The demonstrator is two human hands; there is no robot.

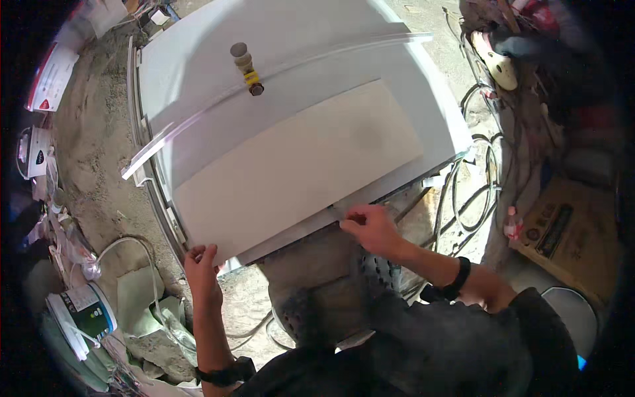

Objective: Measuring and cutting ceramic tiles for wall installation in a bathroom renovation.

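Observation:
A long beige rectangular panel lies flat and slanting on a larger white board. My left hand is at the panel's near left corner, its thumb and fingers closed on the edge there. By the near edge, right of the middle, my right hand is closed in a pinch with curled fingers. Whatever sits between those fingertips is too small to make out. Beyond the panel, a clear or pale straight strip runs across the white board. A small tool with a yellow band stands by this strip.
Black cables loop over the ground at the right, near a small bottle and a cardboard box. A white bucket stands at lower left. Someone's pale clog shows at upper right. A rail borders the board's left side.

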